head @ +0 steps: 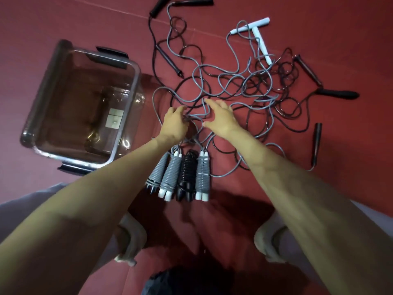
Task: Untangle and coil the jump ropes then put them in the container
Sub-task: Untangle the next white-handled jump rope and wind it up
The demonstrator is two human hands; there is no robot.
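Note:
A tangle of grey and black jump ropes sprawls over the red floor. My left hand is curled into the near edge of the tangle and grips a grey cord. My right hand hovers over the cords beside it, fingers spread and holding nothing. Just below my hands lie several coiled ropes side by side, grey ones and a black one. The clear container stands at the left with no rope inside.
Loose handles lie around the tangle: white ones at the back, black ones at the top and right. The container has black clip handles. My knees and shoes are at the bottom.

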